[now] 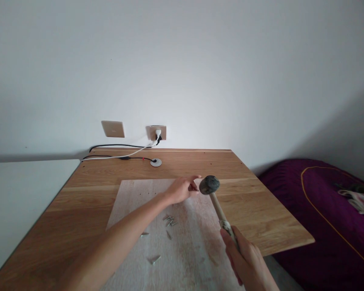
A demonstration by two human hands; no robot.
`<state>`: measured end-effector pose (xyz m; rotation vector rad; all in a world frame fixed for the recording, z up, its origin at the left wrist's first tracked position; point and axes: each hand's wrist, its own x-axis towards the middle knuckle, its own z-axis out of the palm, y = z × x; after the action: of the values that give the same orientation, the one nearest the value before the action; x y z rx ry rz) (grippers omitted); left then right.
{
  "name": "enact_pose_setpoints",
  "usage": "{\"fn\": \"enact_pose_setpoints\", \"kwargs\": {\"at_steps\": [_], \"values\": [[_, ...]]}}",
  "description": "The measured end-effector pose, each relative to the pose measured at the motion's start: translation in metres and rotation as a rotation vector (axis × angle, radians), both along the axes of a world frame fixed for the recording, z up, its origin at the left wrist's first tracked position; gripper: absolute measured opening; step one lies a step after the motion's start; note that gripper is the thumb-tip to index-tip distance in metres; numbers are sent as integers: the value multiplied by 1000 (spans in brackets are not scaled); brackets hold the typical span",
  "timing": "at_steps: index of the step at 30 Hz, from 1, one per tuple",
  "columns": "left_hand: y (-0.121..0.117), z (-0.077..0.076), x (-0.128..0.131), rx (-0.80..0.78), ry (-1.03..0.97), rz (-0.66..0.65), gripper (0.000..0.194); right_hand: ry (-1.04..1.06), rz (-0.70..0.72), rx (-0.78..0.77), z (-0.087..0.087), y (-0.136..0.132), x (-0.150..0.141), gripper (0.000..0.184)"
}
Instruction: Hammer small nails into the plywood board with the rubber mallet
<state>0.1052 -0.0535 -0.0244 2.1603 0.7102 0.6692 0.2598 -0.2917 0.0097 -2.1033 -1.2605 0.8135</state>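
While clasping the mallet [210,185] by its handle [217,207] in the right grip [244,254], held the left grip [181,190] curled near the pale board's [197,242] far corner; could not tell if pinching something.

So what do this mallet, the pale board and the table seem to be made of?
Mallet head: probably rubber, dull dark grey. Handle: likely wood, pale and matte. Board: perhaps wood, whitish and streaky. Table: wood or wood-look laminate, smooth with brown grain.

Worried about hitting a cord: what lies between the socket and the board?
In the head view, a white cord, black cords, a round grommet and bare desk lie between socket and board.
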Motion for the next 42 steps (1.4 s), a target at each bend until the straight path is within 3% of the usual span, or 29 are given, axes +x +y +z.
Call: {"fn": "enact_pose_setpoints", "kwargs": {"at_steps": [5,14,19,26,33,42], "values": [[-2,5,-2,20,13,-2,64,10,8,-24,-4,1,4,46],[1,-1,0,60,31,-5,69,-1,-68,51,14,0,-7,43],[-1,3,-1,69,31,-17,64,10,-63,34,8,1,-11,40],[2,-2,-2,76,50,-3,71,-9,-61,58,18,-2,-12,42],[0,1,-1,86,47,-12,66,-2,-48,38,13,3,-9,42],[3,-7,2,70,38,-17,73,-15,-15,34,23,1,-9,44]]}}
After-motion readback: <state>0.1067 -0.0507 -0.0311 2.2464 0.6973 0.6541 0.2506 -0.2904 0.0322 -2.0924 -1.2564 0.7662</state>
